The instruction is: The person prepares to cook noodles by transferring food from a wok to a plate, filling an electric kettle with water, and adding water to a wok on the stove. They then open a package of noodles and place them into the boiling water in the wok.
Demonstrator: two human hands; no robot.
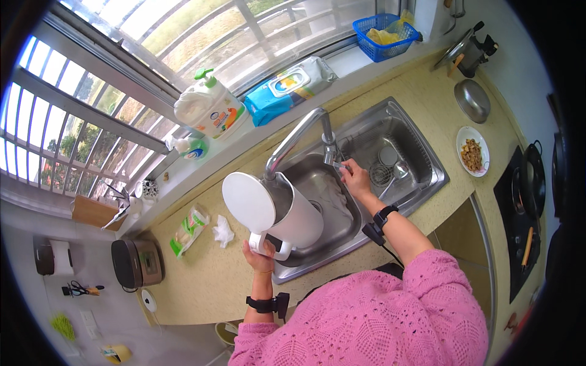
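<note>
My left hand grips the handle of a white electric kettle, which tilts over the left basin of a steel double sink. The kettle's round lid is raised. Into its mouth reaches the spout of a chrome faucet; whether water runs is hidden. With the fingers of my right hand I hold the faucet lever at the base. A crumpled translucent plastic bag or cloth lies in the left basin below.
In the right basin a ladle rests near the drain. A plate of food and a steel bowl stand right, beside the cooktop. Wet wipes and a pump bottle line the sill. A rice cooker is left.
</note>
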